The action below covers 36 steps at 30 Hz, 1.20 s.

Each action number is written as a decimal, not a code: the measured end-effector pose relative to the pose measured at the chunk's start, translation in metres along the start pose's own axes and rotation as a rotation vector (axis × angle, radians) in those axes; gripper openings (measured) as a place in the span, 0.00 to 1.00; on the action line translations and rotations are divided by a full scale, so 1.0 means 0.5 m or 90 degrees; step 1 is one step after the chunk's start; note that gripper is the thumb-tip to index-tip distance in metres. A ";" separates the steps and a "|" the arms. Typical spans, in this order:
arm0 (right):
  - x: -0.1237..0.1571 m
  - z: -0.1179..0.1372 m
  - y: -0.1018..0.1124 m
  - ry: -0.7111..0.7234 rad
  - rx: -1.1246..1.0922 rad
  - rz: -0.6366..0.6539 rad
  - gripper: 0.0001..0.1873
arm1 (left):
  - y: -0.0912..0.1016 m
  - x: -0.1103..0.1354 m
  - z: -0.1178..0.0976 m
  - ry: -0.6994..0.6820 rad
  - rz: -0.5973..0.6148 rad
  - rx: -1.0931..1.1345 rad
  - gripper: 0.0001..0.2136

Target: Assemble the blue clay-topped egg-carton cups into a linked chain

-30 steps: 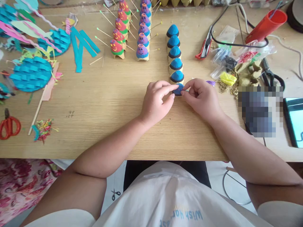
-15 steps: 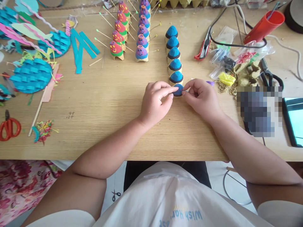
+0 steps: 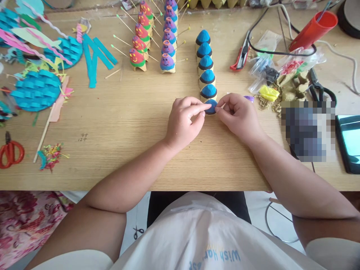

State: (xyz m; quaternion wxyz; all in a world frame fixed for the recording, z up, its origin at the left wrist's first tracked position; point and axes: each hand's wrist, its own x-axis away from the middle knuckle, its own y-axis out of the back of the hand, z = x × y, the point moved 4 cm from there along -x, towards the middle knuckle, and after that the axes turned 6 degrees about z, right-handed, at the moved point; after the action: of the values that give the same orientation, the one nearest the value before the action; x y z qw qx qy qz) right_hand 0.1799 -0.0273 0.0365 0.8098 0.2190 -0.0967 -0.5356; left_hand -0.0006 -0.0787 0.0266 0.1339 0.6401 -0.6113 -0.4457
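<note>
A strip of egg-carton cups (image 3: 207, 76) stands in a row in front of me, each cup topped with blue clay and rimmed in dark brown. My left hand (image 3: 184, 122) is at the left of the nearest blue cup (image 3: 210, 108). Its index finger reaches onto the blue face, and the thumb is apart from it. On the cup's right side my right hand (image 3: 239, 116) is closed in a pinch. Its fingertips meet at the blue surface, where a tiny reddish speck shows; what they pinch is too small to make out.
Behind stand a red-green caterpillar row (image 3: 137, 57) and a purple-blue one (image 3: 167, 62) with pin antennae. At right lie a cutter (image 3: 240, 56), black-handled scissors (image 3: 320, 90), clay bags, a red cup (image 3: 313, 33) and a phone (image 3: 348, 144). Left are paper crafts and orange-handled scissors (image 3: 11, 152).
The right fingertips have shifted very slightly at the front cup. Both hands otherwise keep their places, and the whole view has moved a little.
</note>
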 end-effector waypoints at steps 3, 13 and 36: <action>0.000 0.000 -0.001 0.005 0.003 0.000 0.12 | -0.001 -0.001 -0.001 0.001 0.005 0.005 0.12; 0.002 0.006 -0.002 0.001 0.015 0.005 0.10 | -0.001 -0.001 -0.002 0.001 0.019 -0.010 0.13; 0.003 0.000 0.001 -0.026 -0.032 0.028 0.07 | -0.002 -0.002 0.000 0.016 0.034 0.001 0.14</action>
State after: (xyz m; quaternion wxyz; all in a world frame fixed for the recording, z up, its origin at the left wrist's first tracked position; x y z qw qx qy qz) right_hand 0.1809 -0.0285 0.0363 0.8247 0.1855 -0.1043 -0.5241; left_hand 0.0002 -0.0779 0.0265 0.1528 0.6295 -0.6266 -0.4333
